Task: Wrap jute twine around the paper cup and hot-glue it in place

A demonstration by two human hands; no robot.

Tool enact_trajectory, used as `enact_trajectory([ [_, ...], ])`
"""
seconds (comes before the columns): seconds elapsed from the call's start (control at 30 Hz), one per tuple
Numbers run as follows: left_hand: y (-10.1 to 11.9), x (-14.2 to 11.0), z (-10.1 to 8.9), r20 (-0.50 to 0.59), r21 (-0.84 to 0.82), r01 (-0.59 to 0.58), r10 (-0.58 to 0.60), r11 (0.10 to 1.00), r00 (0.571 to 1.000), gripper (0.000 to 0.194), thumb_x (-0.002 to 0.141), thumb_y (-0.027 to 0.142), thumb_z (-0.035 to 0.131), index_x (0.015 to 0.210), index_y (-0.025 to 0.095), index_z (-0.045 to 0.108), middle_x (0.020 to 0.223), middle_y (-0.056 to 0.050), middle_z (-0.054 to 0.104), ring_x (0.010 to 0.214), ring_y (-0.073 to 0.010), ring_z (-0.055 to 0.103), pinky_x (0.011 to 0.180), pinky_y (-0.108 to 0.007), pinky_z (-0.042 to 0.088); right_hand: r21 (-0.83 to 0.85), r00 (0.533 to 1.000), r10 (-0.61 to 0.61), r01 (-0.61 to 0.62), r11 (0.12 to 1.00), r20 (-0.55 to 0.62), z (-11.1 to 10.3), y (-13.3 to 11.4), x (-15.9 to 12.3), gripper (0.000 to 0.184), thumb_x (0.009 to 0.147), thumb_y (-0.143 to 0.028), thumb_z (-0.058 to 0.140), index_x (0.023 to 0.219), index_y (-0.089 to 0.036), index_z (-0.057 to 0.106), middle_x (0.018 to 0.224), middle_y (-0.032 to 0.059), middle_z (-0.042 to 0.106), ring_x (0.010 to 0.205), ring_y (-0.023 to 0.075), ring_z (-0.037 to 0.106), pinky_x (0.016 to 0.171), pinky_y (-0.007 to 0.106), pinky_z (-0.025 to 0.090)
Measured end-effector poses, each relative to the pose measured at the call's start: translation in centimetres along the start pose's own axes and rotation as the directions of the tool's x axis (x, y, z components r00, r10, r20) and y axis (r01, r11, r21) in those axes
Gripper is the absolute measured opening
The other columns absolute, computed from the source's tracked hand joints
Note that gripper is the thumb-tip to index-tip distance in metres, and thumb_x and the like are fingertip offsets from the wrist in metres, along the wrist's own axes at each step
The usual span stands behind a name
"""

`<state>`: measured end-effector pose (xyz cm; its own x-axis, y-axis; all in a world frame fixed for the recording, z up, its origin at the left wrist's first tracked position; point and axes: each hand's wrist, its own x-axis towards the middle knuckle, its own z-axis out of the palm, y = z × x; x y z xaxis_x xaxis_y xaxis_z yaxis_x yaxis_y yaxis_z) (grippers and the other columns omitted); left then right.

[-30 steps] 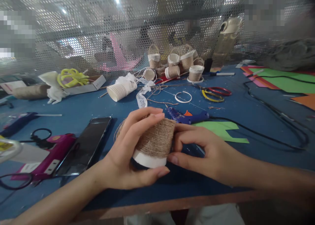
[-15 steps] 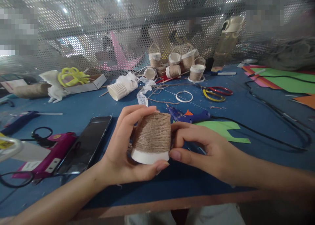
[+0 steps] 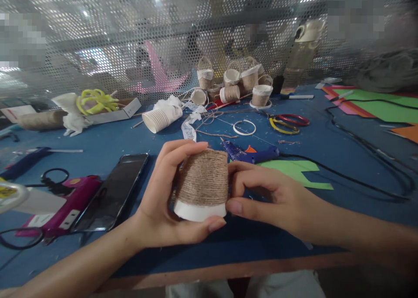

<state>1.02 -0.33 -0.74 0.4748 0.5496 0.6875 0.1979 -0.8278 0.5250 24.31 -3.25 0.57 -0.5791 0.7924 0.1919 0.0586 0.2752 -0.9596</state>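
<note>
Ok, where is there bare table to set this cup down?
Bare table lies between the phone and the stacked cups; more lies right of the green paper, inside the black cable loop. The back row of baskets is crowded, as is the left edge by the pink glue gun.
</note>
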Motion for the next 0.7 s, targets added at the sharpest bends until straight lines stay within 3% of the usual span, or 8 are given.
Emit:
enact_trajectory([
  [0.17,0.16,0.08,0.16,-0.020,-0.028,-0.024,0.023,0.999,1.000,0.083,0.077,0.053,0.082,0.147,0.025,0.048,0.131,-0.012,0.048,0.118,-0.0299,0.055,0.098,-0.047,0.056,0.018,1.000,0.003,-0.003,1.000,0.024,-0.12,0.08,0.12,0.027,0.097,-0.035,0.067,0.076,-0.020,0.059,0.100,0.0016,0.060,0.100,0.0164,0.060,0.094,0.032,0.048],
  [0.37,-0.06,-0.09,0.38,-0.011,-0.076,-0.006,0.006,0.997,1.000,0.085,0.075,0.047,0.086,0.147,0.024,0.047,0.132,-0.013,0.046,0.120,-0.0331,0.056,0.101,-0.053,0.054,0.005,1.000,-0.002,0.002,1.000,0.016,-0.12,0.15,0.06,0.025,0.096,-0.029,0.067,0.075,-0.019,0.058,0.099,0.0006,0.058,0.101,0.0160,0.061,0.094,0.031,0.048],
  [0.7,-0.21,-0.01,0.20,-0.004,-0.087,0.012,-0.012,0.996,1.000,0.084,0.077,0.052,0.083,0.149,0.027,0.046,0.131,-0.011,0.048,0.120,-0.0339,0.057,0.101,-0.052,0.055,0.024,1.000,-0.002,0.001,1.000,0.021,-0.16,0.41,-0.10,0.023,0.097,-0.031,0.067,0.078,-0.020,0.059,0.101,0.0007,0.058,0.096,0.0156,0.057,0.093,0.033,0.048],
])
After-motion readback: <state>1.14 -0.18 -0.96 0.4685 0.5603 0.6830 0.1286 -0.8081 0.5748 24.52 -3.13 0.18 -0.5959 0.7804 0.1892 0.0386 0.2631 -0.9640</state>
